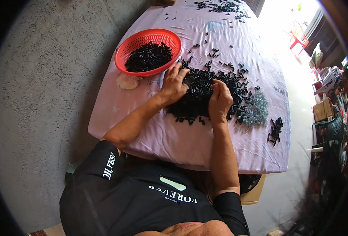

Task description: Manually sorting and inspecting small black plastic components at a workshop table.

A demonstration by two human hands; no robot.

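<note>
A broad heap of small black plastic pieces (197, 100) lies on the pink cloth in front of me. My left hand (174, 84) is at the heap's left edge, just below the basket's rim, with its fingers bent and somewhat apart. No piece can be made out in it. Over the right part of the heap, my right hand (221, 99) has its fingers drawn together toward the thumb; whatever they hold is too small to tell. A red perforated plastic basket (121, 59) stands beyond my left hand, with many similar black pieces (148, 57) inside.
Small clear pieces (256, 110) are piled right of the heap, near a bunch of longer black pieces (275, 131). More black pieces (225, 7) lie at the table's far end. A pale, shell-shaped object (128, 82) touches the basket. A concrete wall (56, 78) rises at left.
</note>
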